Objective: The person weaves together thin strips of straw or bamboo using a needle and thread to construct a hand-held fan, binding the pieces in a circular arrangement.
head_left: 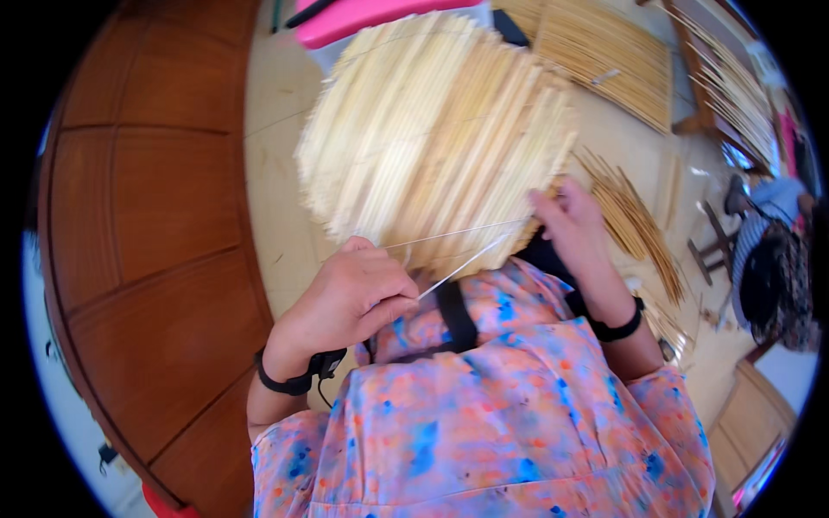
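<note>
Left hand (pixel 358 289) pinches a white cord (pixel 462 269), and two strands of it stretch toward the right hand (pixel 572 220), bent at the edge of a round mat (pixel 440 138); whether those fingers grip cord or mat, I cannot tell. The mat, made of pale stalks, spreads just beyond, its near edge over the lap (pixel 518 304). Farther off, loose sticks (pixel 635 216) lie on the floor (pixel 276 164) at right, and past the mat are a pink lid (pixel 367 21) and a flat panel (pixel 613 56).
</note>
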`<state>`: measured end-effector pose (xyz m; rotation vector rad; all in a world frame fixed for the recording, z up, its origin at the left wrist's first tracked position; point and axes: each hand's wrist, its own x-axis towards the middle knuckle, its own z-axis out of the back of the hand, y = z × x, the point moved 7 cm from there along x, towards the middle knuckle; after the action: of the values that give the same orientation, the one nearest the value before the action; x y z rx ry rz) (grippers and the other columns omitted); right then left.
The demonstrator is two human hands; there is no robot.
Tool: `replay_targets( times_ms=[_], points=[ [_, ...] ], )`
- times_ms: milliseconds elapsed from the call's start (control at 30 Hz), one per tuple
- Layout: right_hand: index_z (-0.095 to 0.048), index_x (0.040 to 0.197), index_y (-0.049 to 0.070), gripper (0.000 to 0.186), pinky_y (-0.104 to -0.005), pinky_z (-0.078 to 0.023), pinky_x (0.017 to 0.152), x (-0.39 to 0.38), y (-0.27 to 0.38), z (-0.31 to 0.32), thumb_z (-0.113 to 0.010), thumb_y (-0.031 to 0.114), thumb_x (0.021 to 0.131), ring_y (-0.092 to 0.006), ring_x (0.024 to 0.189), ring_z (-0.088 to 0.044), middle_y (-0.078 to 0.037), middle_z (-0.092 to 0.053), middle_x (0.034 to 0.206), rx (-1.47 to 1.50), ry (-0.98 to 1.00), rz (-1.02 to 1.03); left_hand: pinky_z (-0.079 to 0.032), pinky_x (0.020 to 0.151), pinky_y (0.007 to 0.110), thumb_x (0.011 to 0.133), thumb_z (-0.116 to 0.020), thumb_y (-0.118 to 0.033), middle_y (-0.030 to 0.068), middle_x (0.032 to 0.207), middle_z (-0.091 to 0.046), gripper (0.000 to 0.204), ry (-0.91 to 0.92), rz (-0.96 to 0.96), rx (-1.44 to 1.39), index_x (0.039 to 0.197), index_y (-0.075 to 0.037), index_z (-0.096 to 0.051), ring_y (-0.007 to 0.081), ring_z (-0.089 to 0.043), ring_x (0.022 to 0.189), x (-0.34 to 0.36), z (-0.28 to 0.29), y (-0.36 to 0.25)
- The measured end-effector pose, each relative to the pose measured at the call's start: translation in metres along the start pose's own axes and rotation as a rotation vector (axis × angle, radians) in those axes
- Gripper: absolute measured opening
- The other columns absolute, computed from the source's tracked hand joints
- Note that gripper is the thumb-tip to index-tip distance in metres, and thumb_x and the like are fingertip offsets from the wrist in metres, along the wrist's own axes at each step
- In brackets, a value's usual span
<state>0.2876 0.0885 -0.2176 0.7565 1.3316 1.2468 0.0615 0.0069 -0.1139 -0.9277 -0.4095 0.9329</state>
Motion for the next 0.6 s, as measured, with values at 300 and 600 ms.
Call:
replay_targets(
  times_ms=[300,600],
  points=[
    [-0.055,0.113,0.001,0.026,-0.0228,-0.054,0.052,0.0,-0.015,-0.001,-0.06,0.019,0.095,-0.0115,0.065,-0.066,-0.008,-0.069,0.084,0.204,0.091,-0.129,-0.041,0.087,0.042,0.076,-0.073,-0.007,0.0042,0.09,-0.062,0.013,-0.309,0.086,0.548,0.085,-0.01,-0.064,0.0241,-0.06,0.089,-0.057,0.011,0.015],
    [-0.052,0.12,0.001,0.029,-0.0265,-0.059,0.055,0.002,-0.009,-0.001,-0.055,0.017,0.097,-0.0166,0.071,-0.07,-0.012,-0.069,0.096,0.352,0.074,-0.17,-0.043,0.076,0.038,0.07,-0.075,-0.008,0.0017,0.095,-0.064,0.017,-0.468,0.033,0.573,0.083,-0.01,-0.064,0.0268,-0.059,0.097,-0.075,0.006,0.034]
  ],
)
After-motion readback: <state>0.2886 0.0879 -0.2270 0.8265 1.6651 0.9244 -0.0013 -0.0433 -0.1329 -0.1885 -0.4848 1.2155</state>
